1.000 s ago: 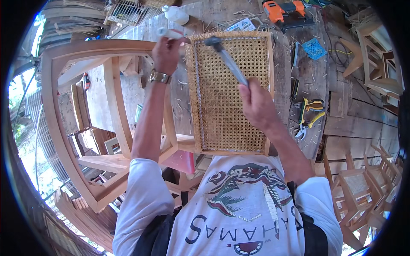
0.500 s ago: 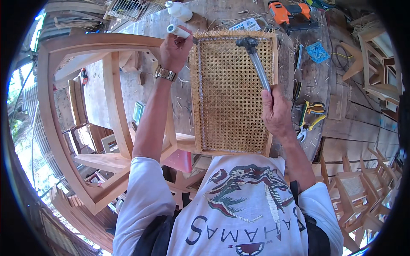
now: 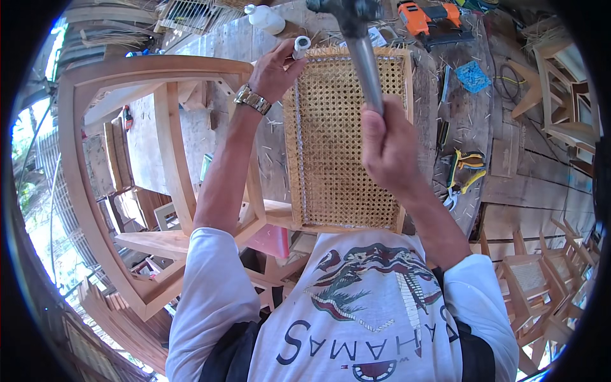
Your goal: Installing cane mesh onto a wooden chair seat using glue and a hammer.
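A framed cane webbing panel [image 3: 344,140] lies before me, its loose cane ends fringing the far and left edges. My left hand [image 3: 273,73] is closed round a pale-handled tool [image 3: 301,46], apparently a chisel, at the panel's far left corner. The handle's ringed butt faces up; its working end is hidden below my fingers. My right hand [image 3: 393,149] grips a hammer [image 3: 366,63] by its metal shaft. The hammer's dark head is raised above the far edge of the panel, to the right of the pale handle.
A wooden chair frame [image 3: 168,140] stands at the left. On the bench are a white bottle [image 3: 266,20], an orange and black nail gun [image 3: 433,22], a blue patterned piece [image 3: 473,77], yellow-handled pliers [image 3: 470,162] and cane scraps. More chair frames [image 3: 541,280] stand at right.
My right hand has lifted the hammer up and leftward off the panel. My left hand has shifted right, turning the pale handle from slanting left to upright over the far left corner.
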`<state>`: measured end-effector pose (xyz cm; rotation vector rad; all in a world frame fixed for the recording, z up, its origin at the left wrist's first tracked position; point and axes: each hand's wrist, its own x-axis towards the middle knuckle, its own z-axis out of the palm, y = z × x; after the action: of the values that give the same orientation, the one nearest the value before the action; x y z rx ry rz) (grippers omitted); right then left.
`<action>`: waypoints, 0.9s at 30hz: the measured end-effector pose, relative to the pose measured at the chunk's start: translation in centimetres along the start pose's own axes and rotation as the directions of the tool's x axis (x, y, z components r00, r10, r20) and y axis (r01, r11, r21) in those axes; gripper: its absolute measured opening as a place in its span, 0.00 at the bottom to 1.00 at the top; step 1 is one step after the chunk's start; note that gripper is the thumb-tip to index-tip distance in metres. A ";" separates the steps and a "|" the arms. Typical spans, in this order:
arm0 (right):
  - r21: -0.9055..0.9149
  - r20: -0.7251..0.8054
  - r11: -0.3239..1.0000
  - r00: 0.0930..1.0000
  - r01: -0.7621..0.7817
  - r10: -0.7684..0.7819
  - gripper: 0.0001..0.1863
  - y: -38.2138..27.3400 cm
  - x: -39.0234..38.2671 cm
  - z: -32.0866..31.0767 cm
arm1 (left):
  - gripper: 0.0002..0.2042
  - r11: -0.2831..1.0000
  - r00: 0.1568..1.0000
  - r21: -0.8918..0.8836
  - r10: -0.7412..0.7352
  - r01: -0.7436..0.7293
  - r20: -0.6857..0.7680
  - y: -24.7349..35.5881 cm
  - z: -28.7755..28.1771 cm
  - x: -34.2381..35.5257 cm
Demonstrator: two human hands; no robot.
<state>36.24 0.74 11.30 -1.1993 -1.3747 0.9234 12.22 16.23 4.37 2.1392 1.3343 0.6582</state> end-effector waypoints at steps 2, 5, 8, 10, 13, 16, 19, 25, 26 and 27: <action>-0.153 0.110 0.988 0.993 -0.036 0.053 0.14 2.9 1.2 1.4 | 0.15 0.998 0.998 -0.043 0.054 -0.053 0.015 0.4 0.3 0.5; -0.238 0.218 0.955 0.948 -0.179 0.232 0.15 4.0 1.2 1.4 | 0.12 0.987 0.997 0.148 0.055 -0.062 0.052 0.8 0.0 0.3; -0.019 0.172 0.973 0.958 -0.231 0.230 0.15 1.9 -0.5 -0.5 | 0.11 0.984 0.983 0.046 -0.173 0.170 0.065 1.0 -1.2 0.5; -0.061 0.125 0.973 0.965 -0.225 0.231 0.15 1.8 -1.9 -1.7 | 0.05 0.957 0.988 -0.290 -0.070 0.027 -0.138 1.1 -1.1 -0.5; -0.086 0.053 0.952 0.953 -0.295 0.300 0.16 2.2 -2.9 -3.1 | 0.08 0.934 0.978 -0.349 -0.140 0.079 -0.153 0.0 -1.6 -1.3; -0.130 0.018 0.938 0.945 -0.323 0.327 0.16 3.2 -3.2 -3.5 | 0.12 0.923 0.977 -0.382 -0.113 0.036 -0.182 -0.7 -1.0 -2.1; -0.121 0.012 0.939 0.945 -0.323 0.327 0.16 3.7 -3.2 -3.3 | 0.11 0.938 0.975 -0.343 -0.126 0.056 -0.184 -0.6 -0.6 -2.6; -0.149 0.046 0.950 0.958 -0.274 0.283 0.15 3.1 -2.7 -2.9 | 0.10 0.987 0.978 -0.135 -0.107 0.084 -0.177 0.4 -0.7 -2.6; -0.161 0.082 0.943 0.948 -0.292 0.308 0.15 2.9 -2.5 -2.9 | 0.10 0.994 0.990 -0.061 -0.098 0.093 -0.100 0.9 -0.8 -2.5; -0.173 0.116 0.935 0.936 -0.311 0.333 0.14 2.6 -2.2 -3.0 | 0.10 0.995 0.995 0.013 -0.095 0.095 -0.021 1.4 -0.8 -2.2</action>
<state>39.52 -1.10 8.77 -1.5322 -1.4052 1.1704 11.71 13.86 5.62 2.0708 1.4462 0.6352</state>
